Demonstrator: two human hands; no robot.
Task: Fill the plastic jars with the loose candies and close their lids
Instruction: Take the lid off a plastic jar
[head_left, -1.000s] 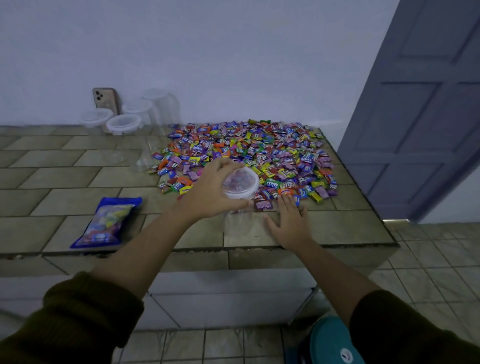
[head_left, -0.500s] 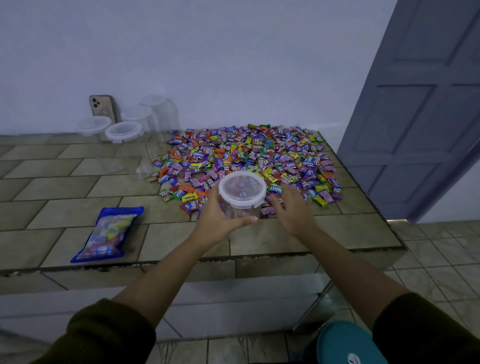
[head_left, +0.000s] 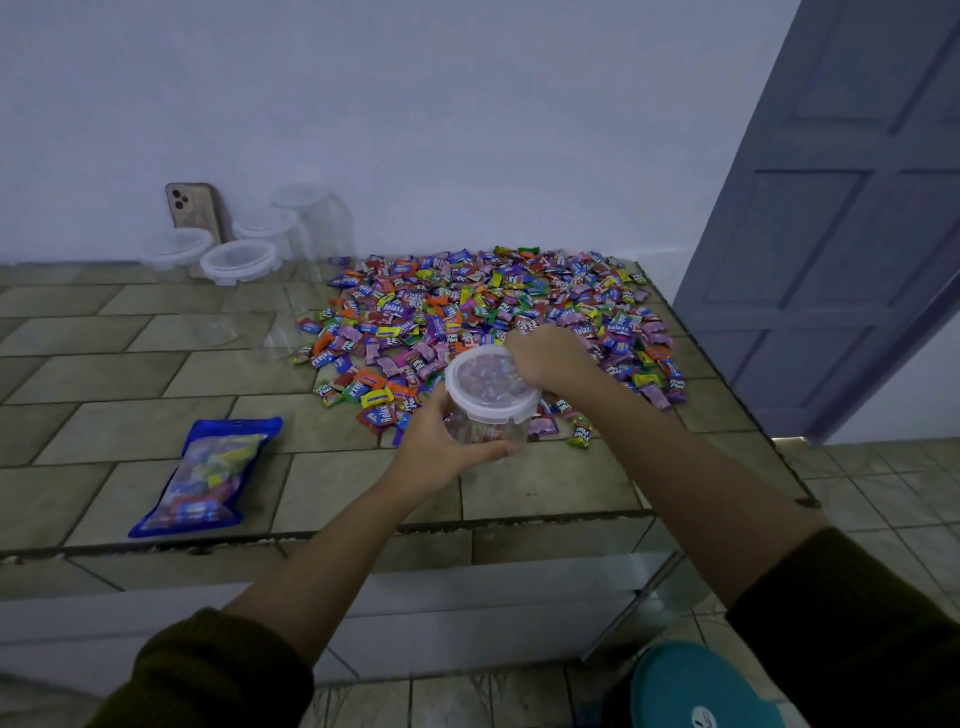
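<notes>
Plastic jar (head_left: 483, 431), holding candies, was gripped round its clear wall by the curled fingers (head_left: 488, 451) of the left hand (head_left: 436, 447). Its white lid (head_left: 488, 384) was clasped at the far rim by the bent fingers of the right hand (head_left: 550, 358). Loose candies (head_left: 467, 306) were spread on the counter (head_left: 130, 379) just behind. A blue candy bag (head_left: 208, 478) was laid well to the left, with empty lidded jars (head_left: 239, 260) and a phone (head_left: 195, 205) by the wall.

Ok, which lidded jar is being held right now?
The jar by the candy pile: left hand grips its body, right hand its lid. The other jars stand untouched by the wall.
</notes>
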